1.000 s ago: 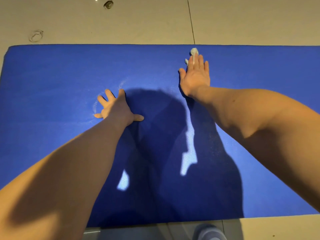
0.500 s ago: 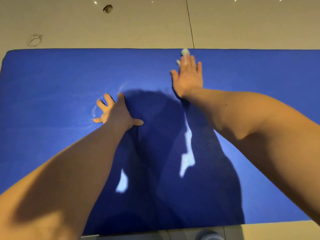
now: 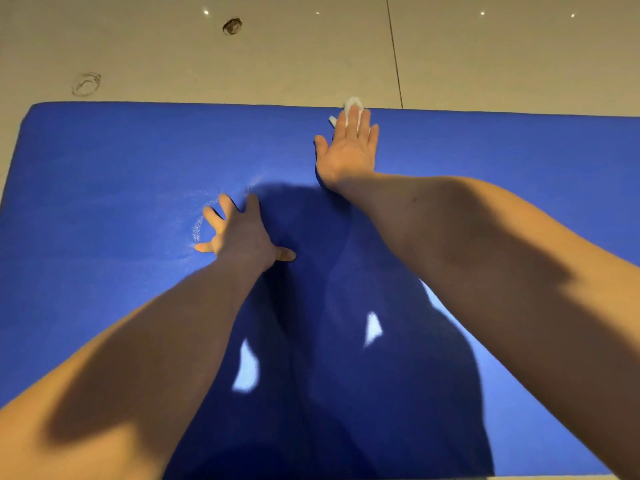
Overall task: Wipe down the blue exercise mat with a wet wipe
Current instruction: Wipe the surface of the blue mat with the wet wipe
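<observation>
One blue exercise mat [image 3: 104, 168] is counted, and one wet wipe [image 3: 353, 102], of which only white bits are seen. Two hands are counted: one left hand [image 3: 242, 233] and one right hand [image 3: 349, 150]. On the floor [image 3: 311, 64] two marks are found, one dark spot [image 3: 232, 27] and one ring mark [image 3: 86, 84], besides one seam [image 3: 394, 53]; four bright specks [image 3: 206, 12], perhaps five, are made out.

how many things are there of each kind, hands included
mat: 1
wet wipe: 1
hands: 2, left hand and right hand
marks on the floor: 2, dark spot and ring
total: 6
</observation>
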{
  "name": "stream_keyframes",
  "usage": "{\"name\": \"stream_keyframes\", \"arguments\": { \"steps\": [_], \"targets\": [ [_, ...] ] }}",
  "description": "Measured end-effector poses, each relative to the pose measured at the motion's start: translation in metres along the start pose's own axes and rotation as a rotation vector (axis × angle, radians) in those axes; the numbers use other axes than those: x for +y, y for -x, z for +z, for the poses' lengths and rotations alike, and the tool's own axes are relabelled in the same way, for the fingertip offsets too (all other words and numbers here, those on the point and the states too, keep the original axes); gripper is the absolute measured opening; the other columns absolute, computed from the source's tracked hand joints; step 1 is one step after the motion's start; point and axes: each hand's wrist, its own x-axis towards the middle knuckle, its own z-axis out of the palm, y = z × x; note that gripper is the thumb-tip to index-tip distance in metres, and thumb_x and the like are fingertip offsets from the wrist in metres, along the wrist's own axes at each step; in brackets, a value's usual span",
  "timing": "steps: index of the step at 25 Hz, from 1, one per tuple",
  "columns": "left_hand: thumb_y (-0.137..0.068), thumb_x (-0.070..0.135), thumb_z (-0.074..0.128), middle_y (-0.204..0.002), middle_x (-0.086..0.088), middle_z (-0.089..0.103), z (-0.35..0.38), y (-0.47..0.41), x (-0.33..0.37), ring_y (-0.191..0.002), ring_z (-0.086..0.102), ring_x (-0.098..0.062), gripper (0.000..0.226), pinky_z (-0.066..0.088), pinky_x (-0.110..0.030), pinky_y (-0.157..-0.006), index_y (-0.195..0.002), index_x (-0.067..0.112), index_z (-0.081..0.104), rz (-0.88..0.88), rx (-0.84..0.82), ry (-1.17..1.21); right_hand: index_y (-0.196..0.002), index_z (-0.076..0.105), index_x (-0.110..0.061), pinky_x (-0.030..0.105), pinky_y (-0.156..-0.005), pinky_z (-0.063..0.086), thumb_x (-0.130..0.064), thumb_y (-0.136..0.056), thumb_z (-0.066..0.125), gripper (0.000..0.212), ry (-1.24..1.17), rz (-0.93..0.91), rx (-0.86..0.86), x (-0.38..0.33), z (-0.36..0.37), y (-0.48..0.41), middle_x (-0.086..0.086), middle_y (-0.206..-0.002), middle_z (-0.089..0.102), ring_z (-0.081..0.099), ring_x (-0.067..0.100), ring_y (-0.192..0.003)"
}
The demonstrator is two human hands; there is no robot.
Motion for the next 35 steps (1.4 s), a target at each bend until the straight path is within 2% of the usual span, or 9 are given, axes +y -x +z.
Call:
{"name": "stream_keyframes", "arguments": {
  "steps": [4,8,11,18,21,26,29,32,35],
  "targets": [
    [-0.044,0.064,0.092,-0.148,-0.003,0.009,0.0,0.0,0.0,-0.142,0.009,-0.039,0.118,0.036,-0.077,-0.094,-0.139,0.035,0.028,0.0,0.006,-0.002,-0.159,0.002,-0.013,0.046,-0.123,-0.007,-0.053,-0.101,0.019,0.073,0.091,-0.186,-0.014,0.041,-0.008,-0.008,0.0,-0.167,-0.009,-0.011,0.02,-0.153],
    [-0.044,0.065,0.092,-0.147,-0.003,0.011,0.001,-0.001,-0.002,-0.141,0.01,-0.038,0.118,0.036,-0.077,-0.094,-0.138,0.036,0.028,-0.002,0.027,-0.005,-0.158,-0.002,-0.007,0.047,-0.123,-0.008,-0.055,-0.101,0.011,0.076,0.142,0.125,0.001,0.083,-0.029,-0.016,0.009,-0.167,-0.006,-0.013,0.024,-0.153],
    [-0.043,0.065,0.092,-0.147,-0.003,0.011,0.002,-0.002,-0.002,-0.141,0.01,-0.038,0.118,0.035,-0.077,-0.094,-0.138,0.035,0.028,0.005,0.021,0.002,-0.157,-0.002,-0.003,0.047,-0.123,-0.007,-0.053,-0.102,0.011,0.075,0.123,0.192,0.006,0.079,-0.028,-0.018,0.013,-0.166,-0.008,-0.014,0.026,-0.153],
    [-0.046,0.063,0.093,-0.15,-0.004,0.007,-0.003,0.001,0.001,-0.142,0.009,-0.04,0.119,0.034,-0.078,-0.096,-0.14,0.033,0.027,-0.009,-0.007,-0.01,-0.158,0.006,-0.004,0.043,-0.124,-0.006,-0.041,-0.105,0.021,0.066,-0.022,-0.073,0.035,0.006,-0.001,-0.01,0.006,-0.167,-0.006,-0.012,0.023,-0.153],
    [-0.046,0.063,0.092,-0.15,-0.004,0.007,-0.003,0.002,0.001,-0.142,0.009,-0.04,0.119,0.034,-0.078,-0.096,-0.141,0.034,0.026,-0.014,-0.001,-0.019,-0.157,0.02,-0.009,0.045,-0.124,0.0,-0.041,-0.103,0.026,0.064,-0.067,-0.252,-0.009,-0.033,0.014,-0.001,0.004,-0.166,0.001,-0.007,0.021,-0.153],
    [-0.046,0.065,0.091,-0.149,-0.002,0.008,-0.002,0.001,-0.002,-0.142,0.009,-0.039,0.119,0.036,-0.076,-0.096,-0.141,0.035,0.026,-0.001,0.012,-0.011,-0.157,0.018,-0.01,0.043,-0.124,-0.001,-0.045,-0.101,0.026,0.067,0.078,-0.466,-0.076,-0.021,0.008,0.001,-0.001,-0.167,0.002,-0.003,0.015,-0.153],
    [-0.046,0.066,0.089,-0.151,-0.002,0.008,0.0,0.002,-0.006,-0.143,0.007,-0.038,0.122,0.035,-0.077,-0.095,-0.144,0.037,0.024,0.03,0.023,0.0,-0.159,0.002,-0.011,0.043,-0.124,-0.005,-0.048,-0.103,0.023,0.07,0.194,-0.353,-0.059,0.011,-0.01,-0.01,0.002,-0.167,-0.001,-0.007,0.018,-0.153],
    [-0.048,0.067,0.089,-0.155,-0.001,0.003,-0.001,0.003,-0.006,-0.147,0.001,-0.037,0.127,0.033,-0.078,-0.098,-0.149,0.038,0.019,0.026,0.006,-0.017,-0.158,-0.002,-0.006,0.044,-0.124,-0.007,-0.05,-0.104,0.014,0.072,0.323,-0.163,-0.082,0.023,-0.015,-0.013,0.009,-0.167,-0.006,-0.012,0.023,-0.153],
    [-0.049,0.068,0.089,-0.156,-0.002,0.001,-0.004,0.003,-0.003,-0.147,-0.001,-0.038,0.128,0.033,-0.077,-0.1,-0.15,0.038,0.016,0.02,-0.006,-0.029,-0.157,-0.003,-0.003,0.044,-0.124,-0.004,-0.047,-0.104,0.018,0.072,0.171,-0.112,-0.048,0.0,-0.003,-0.005,0.011,-0.166,-0.005,-0.01,0.026,-0.153]
  ]
}}
